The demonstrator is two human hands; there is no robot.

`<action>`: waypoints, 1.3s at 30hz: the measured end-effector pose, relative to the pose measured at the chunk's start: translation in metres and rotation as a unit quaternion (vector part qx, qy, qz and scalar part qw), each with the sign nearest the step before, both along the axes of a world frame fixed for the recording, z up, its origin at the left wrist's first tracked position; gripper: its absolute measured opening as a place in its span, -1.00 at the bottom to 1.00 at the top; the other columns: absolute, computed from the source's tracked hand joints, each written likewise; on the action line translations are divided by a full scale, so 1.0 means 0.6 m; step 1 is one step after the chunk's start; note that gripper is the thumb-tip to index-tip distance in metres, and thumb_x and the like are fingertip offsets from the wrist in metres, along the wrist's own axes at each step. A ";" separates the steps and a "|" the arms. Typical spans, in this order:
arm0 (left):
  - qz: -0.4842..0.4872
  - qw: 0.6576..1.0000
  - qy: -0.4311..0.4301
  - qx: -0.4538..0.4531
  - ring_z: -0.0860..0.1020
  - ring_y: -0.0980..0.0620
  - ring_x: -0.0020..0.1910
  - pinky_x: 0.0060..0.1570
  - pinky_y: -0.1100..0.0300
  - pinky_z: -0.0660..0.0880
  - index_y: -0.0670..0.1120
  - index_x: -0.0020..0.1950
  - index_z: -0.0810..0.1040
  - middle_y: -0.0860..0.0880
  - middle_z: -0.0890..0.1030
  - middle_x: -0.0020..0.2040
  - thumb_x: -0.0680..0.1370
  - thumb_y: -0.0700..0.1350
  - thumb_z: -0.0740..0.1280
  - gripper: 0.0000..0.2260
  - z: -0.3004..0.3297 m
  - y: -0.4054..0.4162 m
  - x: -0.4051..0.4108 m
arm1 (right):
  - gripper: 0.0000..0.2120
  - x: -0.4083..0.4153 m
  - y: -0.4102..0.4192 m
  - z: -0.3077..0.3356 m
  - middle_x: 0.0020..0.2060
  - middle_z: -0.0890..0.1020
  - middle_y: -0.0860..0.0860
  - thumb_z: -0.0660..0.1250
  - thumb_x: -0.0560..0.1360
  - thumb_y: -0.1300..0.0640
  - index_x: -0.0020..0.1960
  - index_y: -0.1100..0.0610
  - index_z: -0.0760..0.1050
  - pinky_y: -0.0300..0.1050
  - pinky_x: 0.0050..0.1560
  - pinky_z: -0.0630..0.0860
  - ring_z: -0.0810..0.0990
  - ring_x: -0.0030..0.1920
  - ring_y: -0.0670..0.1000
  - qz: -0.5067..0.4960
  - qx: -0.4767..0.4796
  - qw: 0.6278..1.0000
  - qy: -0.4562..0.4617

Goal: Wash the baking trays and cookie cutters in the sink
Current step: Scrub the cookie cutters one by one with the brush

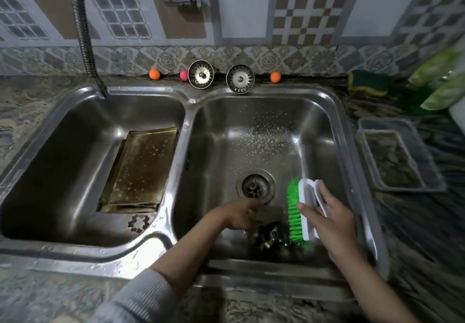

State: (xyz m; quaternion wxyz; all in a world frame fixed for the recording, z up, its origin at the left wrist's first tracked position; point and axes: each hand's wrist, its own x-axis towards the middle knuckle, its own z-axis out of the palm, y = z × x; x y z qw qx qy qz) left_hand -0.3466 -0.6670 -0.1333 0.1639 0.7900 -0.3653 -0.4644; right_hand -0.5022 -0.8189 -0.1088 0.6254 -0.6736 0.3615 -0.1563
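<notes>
Brownish baking trays (142, 169) lie stacked in the left sink basin (63, 146), with a star-shaped cookie cutter (138, 223) just in front of them. Over the right basin (251, 134), my right hand (332, 219) grips a white scrub brush with green bristles (300, 212). The bristles face left. My left hand (241, 215) is blurred near the drain (255, 186), reaching down at metal cookie cutters (271, 237) on the basin floor. Whether it holds one is unclear.
Two metal strainers (200, 74) lean against the back wall with small orange and pink balls beside them. A flexible faucet hose (84, 33) hangs over the left basin. A clear plastic tub (400, 154), a sponge (368, 82) and green bottles (437, 83) are on the right counter.
</notes>
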 end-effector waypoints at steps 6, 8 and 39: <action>-0.184 0.964 -0.173 0.080 0.38 -0.16 0.29 0.23 0.04 0.43 -0.08 0.39 0.37 -0.14 0.36 0.36 0.31 -0.03 0.55 -0.30 -0.058 -0.026 -0.025 | -0.27 -0.003 -0.022 0.011 0.34 0.42 -0.20 0.51 0.36 0.24 0.46 0.06 0.29 -0.19 0.24 0.41 0.45 0.27 -0.21 0.000 0.002 1.000 -0.022; -0.184 0.957 -0.204 0.088 0.40 -0.19 0.26 0.16 -0.01 0.47 -0.07 0.39 0.34 -0.15 0.35 0.34 0.33 0.03 0.52 -0.31 -0.072 -0.028 -0.028 | -0.27 -0.004 -0.027 0.016 0.34 0.42 -0.22 0.51 0.37 0.23 0.46 0.05 0.29 -0.26 0.19 0.42 0.46 0.25 -0.22 -0.005 -0.003 1.000 -0.022; 0.402 0.817 0.199 -0.362 0.67 -0.05 -0.09 -0.07 0.00 0.55 -0.13 0.12 0.56 0.08 0.67 0.01 0.45 -0.25 0.43 -0.74 0.111 -0.049 -0.048 | -0.30 0.014 -0.288 0.132 0.43 0.35 0.13 0.48 0.41 0.14 0.47 0.02 0.28 0.06 0.26 0.43 0.35 0.38 0.18 0.013 -0.278 0.946 0.166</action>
